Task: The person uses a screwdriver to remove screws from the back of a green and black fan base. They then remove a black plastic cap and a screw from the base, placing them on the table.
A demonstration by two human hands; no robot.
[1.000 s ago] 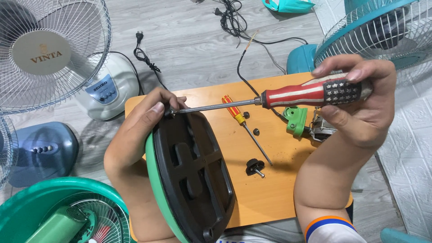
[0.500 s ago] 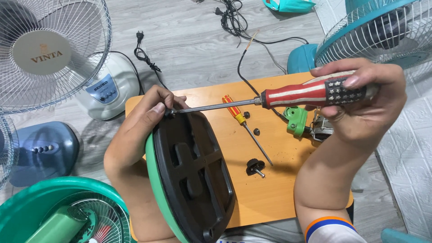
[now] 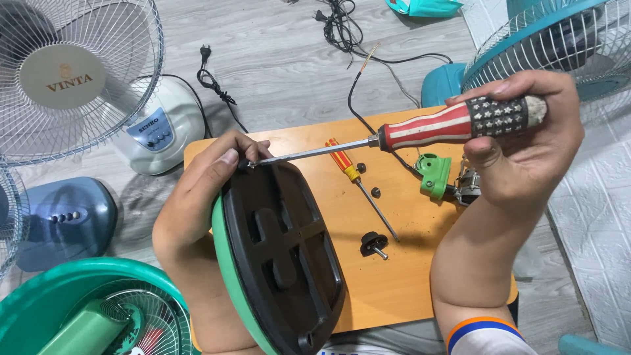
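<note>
Fingers of right hand (image 3: 526, 148) clamped on screwdriver (image 3: 453, 123) — tip at fan base (image 3: 282, 256), left hand (image 3: 204, 190) gripping its rim

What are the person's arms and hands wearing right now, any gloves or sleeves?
No gloves: left hand and right hand are bare, with no rings or watch visible. Forearms are bare too. At the right arm's lower end sits a white sleeve with an orange-and-blue striped cuff.

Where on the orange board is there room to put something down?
The orange board is bare along its near edge, between the black fan base and the right forearm. It is crowded by the yellow screwdriver, black knob and green part.
</note>
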